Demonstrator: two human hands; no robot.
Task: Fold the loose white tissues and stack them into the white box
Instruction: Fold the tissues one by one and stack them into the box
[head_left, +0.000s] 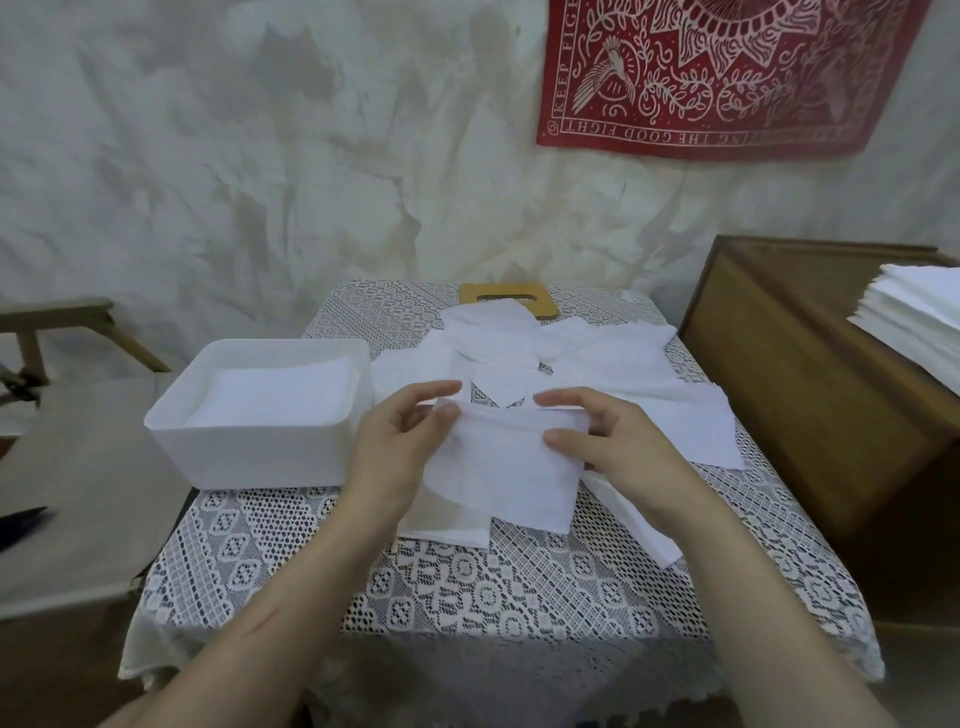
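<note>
A white tissue (506, 467) is held just above the lace-covered table, its top edge folded over. My left hand (400, 441) grips its left side and my right hand (608, 441) grips its right side, thumbs on top. Several loose white tissues (597, 358) lie spread behind and under it. The white box (260, 457) stands at the left of my hands, with a stack of folded tissues (270, 395) inside it.
A wooden lid with a slot (506, 297) lies at the table's far edge, partly under tissues. A wooden cabinet (810, 374) at the right carries a tall pile of white tissues (914, 306). A wooden stand (57, 322) is at the left. The lace tablecloth (467, 587) covers the table.
</note>
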